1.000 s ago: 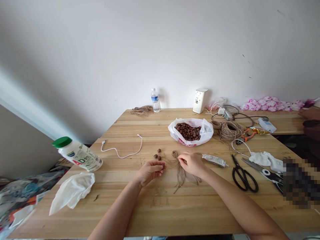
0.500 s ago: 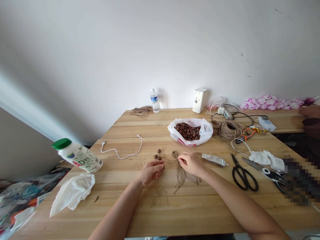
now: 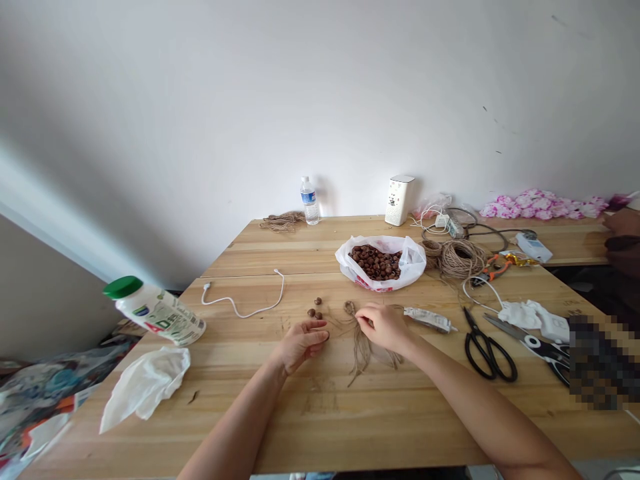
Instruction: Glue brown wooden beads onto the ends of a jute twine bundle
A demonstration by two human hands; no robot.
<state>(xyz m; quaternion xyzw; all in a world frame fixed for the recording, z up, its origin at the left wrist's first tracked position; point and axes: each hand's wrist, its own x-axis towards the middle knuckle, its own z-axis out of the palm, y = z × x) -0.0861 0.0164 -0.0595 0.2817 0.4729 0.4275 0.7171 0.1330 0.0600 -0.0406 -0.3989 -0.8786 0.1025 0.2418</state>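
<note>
My left hand [image 3: 301,348] is low over the table with thumb and fingers closed on a small dark brown bead [image 3: 327,336], mostly covered by the fingertips. Just beyond it lie three round, nut-like brown beads [image 3: 319,301]. My right hand [image 3: 384,328] pinches a bundle of twine [image 3: 362,350] below its looped, knotted top [image 3: 349,307]; loose strands fan out toward me on the wood. Right of this hand lies a whitish tube [image 3: 427,319] with a narrow nozzle. Behind the hands, an opened white plastic bag [image 3: 414,263] is full of similar brown beads [image 3: 377,264].
Black-handled scissors [image 3: 489,350], larger shears [image 3: 533,343] and a twine coil [image 3: 463,259] lie to the right. A green-capped bottle [image 3: 160,313], white cloth [image 3: 145,383] and white cable [image 3: 245,313] are left. A water bottle [image 3: 309,203] and white box [image 3: 399,201] stand at the back.
My left fingers have shifted slightly around the bead. My right hand stays on the twine. At the far right, another person's hand has moved a little.
</note>
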